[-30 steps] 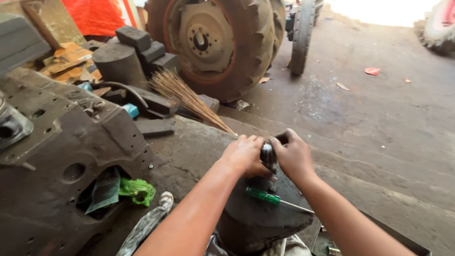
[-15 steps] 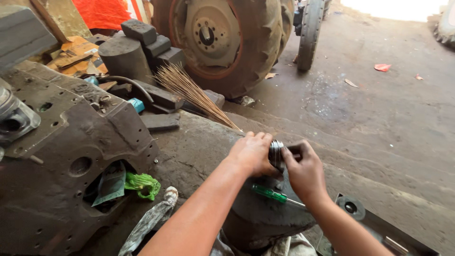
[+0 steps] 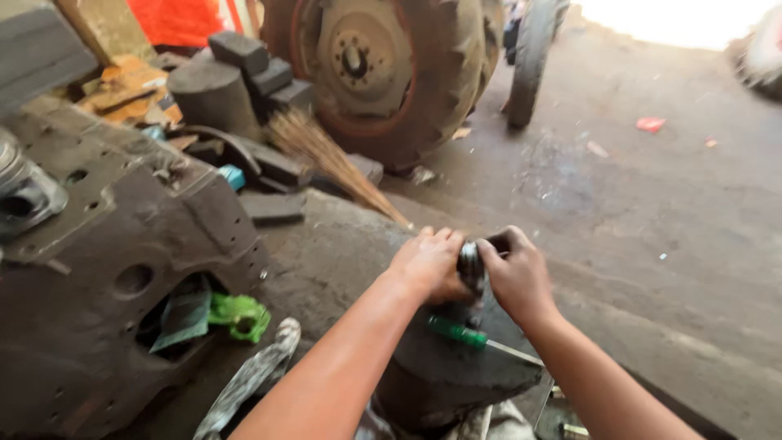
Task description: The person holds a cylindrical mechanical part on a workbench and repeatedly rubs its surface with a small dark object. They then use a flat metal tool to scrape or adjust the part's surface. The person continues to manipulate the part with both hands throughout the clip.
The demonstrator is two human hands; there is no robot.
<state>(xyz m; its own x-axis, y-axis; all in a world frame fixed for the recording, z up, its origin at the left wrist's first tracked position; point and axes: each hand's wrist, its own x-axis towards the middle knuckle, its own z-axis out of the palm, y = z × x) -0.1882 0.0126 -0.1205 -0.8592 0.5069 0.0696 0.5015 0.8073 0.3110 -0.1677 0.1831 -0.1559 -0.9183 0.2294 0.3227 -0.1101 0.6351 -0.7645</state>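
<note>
Workshop floor (image 3: pixel 652 212) of stained concrete, tractor tire (image 3: pixel 391 73) cut off at top, left hand (image 3: pixel 430 265) and right hand (image 3: pixel 515 275) clamped together on metal ring (image 3: pixel 470 265), mostly hidden between them, green screwdriver (image 3: pixel 456 332) on dark block (image 3: pixel 456 379) beneath.

Single head-worn view: looks steeply down and forward, close over both forearms, out across workshop floor (image 3: pixel 652 212) toward tractor tyre (image 3: pixel 423 73).
</note>
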